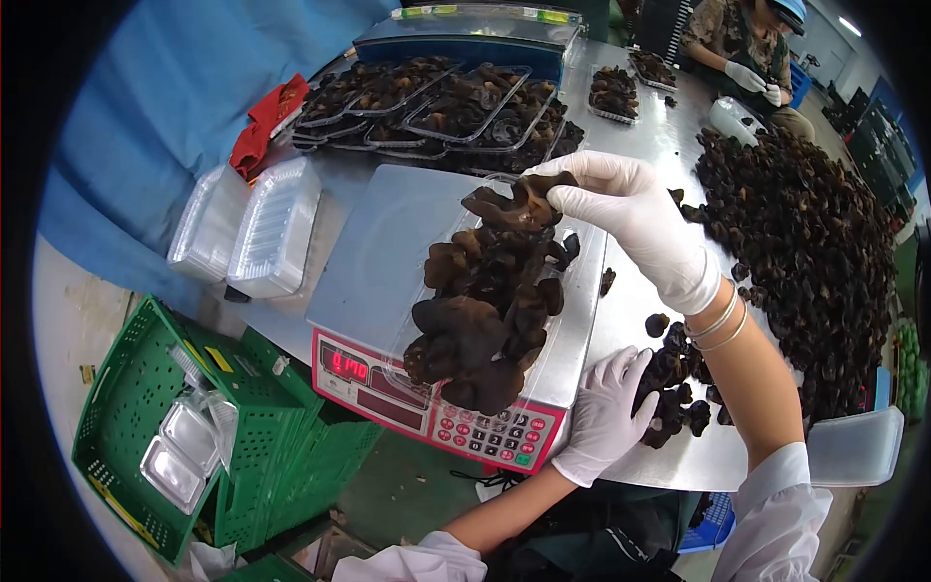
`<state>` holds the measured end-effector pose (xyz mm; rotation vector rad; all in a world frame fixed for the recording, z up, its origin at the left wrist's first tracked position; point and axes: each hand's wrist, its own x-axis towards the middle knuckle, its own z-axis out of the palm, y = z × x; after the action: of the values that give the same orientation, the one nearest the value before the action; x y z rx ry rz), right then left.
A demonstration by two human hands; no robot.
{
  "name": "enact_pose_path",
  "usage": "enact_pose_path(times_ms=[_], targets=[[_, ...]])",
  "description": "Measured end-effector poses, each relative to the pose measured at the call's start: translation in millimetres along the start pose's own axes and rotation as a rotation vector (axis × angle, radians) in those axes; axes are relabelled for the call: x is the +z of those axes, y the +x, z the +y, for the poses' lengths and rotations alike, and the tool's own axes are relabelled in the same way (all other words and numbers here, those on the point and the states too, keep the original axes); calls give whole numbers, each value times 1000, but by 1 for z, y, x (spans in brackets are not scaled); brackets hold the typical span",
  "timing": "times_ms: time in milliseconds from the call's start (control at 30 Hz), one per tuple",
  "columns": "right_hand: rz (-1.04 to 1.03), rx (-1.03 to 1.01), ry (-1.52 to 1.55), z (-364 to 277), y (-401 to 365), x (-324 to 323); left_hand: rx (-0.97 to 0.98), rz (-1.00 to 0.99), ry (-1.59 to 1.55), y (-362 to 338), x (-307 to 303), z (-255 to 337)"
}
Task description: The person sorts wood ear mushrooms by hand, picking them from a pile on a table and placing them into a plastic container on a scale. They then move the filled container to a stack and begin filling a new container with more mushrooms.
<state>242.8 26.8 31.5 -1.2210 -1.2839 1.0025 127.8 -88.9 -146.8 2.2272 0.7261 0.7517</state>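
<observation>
Dark wood-ear fungus point(480, 320) fills a clear plastic tray that rests on a scale point(364, 233) with a red-edged keypad and a lit red display. My right hand point(630, 209), in a white glove, pinches a piece of fungus point(524, 204) over the tray's far end. My left hand point(606, 417), also gloved, lies on the table at the scale's near right corner, its fingers apart and touching a small heap of fungus point(671, 383).
Filled trays point(465, 107) are stacked behind the scale. Empty clear trays point(276, 228) stand left, above green crates point(145, 417). A large fungus pile point(805, 252) covers the right side. Across the table, a gloved person point(747, 58) works beside a container point(734, 121).
</observation>
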Motion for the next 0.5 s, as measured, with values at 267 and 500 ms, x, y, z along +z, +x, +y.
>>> enact_pose_path(times_ms=[267,500], targets=[[92,146,24,-24,-57,-8,2,26,-55,-1,-1,2],[308,166,266,-15,-158,-30,47,95,-323,-11,-19,15]])
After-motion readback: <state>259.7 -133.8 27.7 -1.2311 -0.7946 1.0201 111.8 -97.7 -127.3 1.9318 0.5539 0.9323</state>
